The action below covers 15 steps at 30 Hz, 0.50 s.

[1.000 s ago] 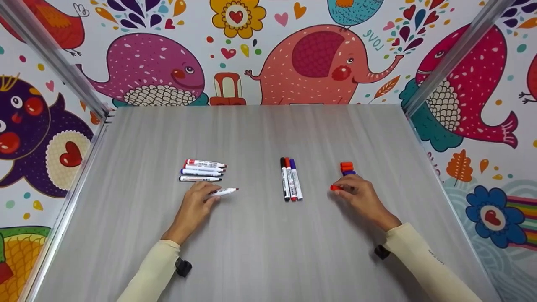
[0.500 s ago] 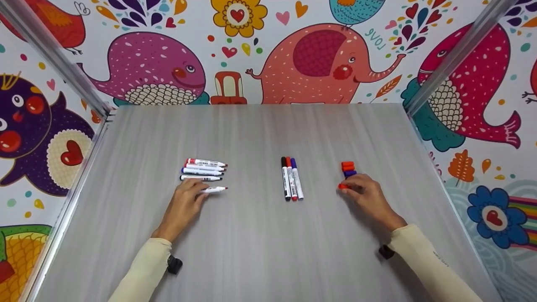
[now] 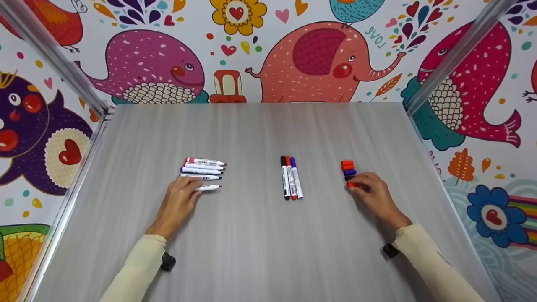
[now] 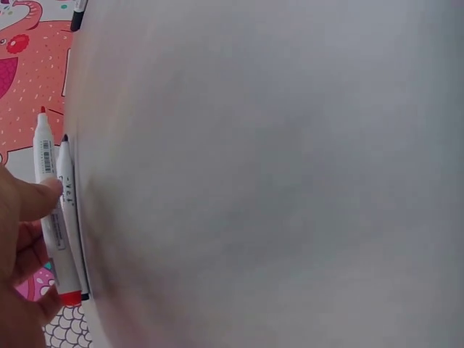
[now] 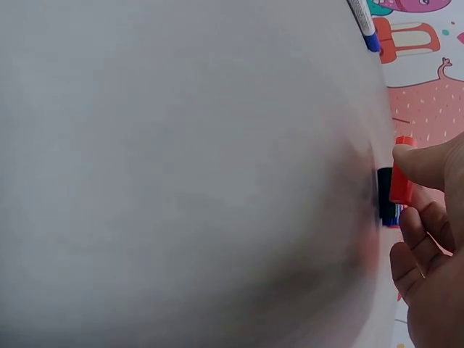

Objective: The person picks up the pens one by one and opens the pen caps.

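My left hand (image 3: 176,203) pinches an uncapped red whiteboard marker (image 3: 209,188), its tip pointing right, just in front of a stack of uncapped markers (image 3: 202,171). In the left wrist view the held marker (image 4: 43,148) has a red end and lies alongside a black-tipped marker (image 4: 69,196). Between thumb and fingers, my right hand (image 3: 375,197) holds a red marker cap (image 3: 351,184). That cap is at the near end of a column of loose caps: red ones (image 3: 347,163), a blue one (image 3: 350,172) and a black one (image 3: 348,178), partly hidden by the fingers.
Three capped markers, black (image 3: 285,180), red (image 3: 291,180) and blue (image 3: 297,180), lie side by side mid-table between the hands. The grey table (image 3: 251,243) is bounded by walls with printed cartoon animals and metal corner posts.
My left hand has drawn the marker left and away, up to the row of uncapped markers. My right hand has shifted right with the red cap, toward the column of caps.
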### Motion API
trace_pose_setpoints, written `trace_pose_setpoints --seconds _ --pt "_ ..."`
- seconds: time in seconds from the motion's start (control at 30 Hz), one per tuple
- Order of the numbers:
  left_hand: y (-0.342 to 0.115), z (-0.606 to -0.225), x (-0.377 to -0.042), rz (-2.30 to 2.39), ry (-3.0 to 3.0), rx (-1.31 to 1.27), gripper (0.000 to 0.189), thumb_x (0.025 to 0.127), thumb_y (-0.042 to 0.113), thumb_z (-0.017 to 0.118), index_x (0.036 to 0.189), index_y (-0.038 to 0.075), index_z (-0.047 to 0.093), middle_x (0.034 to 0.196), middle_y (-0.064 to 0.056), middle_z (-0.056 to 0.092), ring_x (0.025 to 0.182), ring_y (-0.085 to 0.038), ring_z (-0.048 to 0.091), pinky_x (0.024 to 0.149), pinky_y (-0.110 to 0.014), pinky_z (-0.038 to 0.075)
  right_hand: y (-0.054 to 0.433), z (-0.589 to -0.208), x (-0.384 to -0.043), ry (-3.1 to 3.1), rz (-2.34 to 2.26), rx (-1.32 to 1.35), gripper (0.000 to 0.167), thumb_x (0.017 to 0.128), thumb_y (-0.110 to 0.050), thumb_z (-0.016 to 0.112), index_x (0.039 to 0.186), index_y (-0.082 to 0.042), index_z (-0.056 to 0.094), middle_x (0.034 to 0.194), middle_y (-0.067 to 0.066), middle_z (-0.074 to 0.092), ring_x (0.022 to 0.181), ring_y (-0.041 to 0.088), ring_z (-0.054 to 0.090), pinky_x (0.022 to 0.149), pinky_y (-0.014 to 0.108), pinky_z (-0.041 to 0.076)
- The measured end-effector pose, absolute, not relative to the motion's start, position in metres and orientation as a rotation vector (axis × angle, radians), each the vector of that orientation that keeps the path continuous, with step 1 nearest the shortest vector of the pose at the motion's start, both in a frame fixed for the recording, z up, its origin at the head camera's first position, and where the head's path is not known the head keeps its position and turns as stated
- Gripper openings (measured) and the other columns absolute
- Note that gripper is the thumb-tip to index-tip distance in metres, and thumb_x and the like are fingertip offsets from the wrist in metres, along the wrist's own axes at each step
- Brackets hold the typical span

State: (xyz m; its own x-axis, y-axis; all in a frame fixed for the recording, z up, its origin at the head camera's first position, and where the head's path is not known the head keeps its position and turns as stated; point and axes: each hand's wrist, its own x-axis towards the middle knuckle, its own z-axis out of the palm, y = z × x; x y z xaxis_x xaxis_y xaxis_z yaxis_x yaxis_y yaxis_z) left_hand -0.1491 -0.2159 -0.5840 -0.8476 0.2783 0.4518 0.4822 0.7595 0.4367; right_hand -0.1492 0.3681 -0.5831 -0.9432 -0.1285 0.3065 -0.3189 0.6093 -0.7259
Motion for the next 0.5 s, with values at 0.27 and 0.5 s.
trace_pose_setpoints --seconds 0.27,0.5 --pt "-0.2196 -0.5863 -0.1516 -0.707 -2.596 -0.603 0.022 0.09 -0.006 0.086 0.111 -0.005 0.08 0.108 -0.015 0.071 0.105 -0.039 0.066 0.095 -0.061 0.052 0.3728 -0.5856 -0.1531 -2.623 1.183 0.345 0.021 0.087 0.013 0.086 0.105 0.001 0.084 0.107 0.013 0.076 0.104 0.024 0.063 0.088 0.013 0.045" --pt "-0.2189 -0.5841 -0.154 -0.678 -2.62 -0.603 0.022 0.092 -0.005 0.084 0.113 -0.007 0.079 0.109 -0.016 0.071 0.108 -0.04 0.066 0.102 -0.06 0.05 0.3745 -0.589 -0.1559 -2.621 1.152 0.363 0.021 0.086 0.013 0.086 0.103 0.0 0.085 0.107 0.013 0.075 0.104 0.03 0.063 0.09 0.014 0.043"
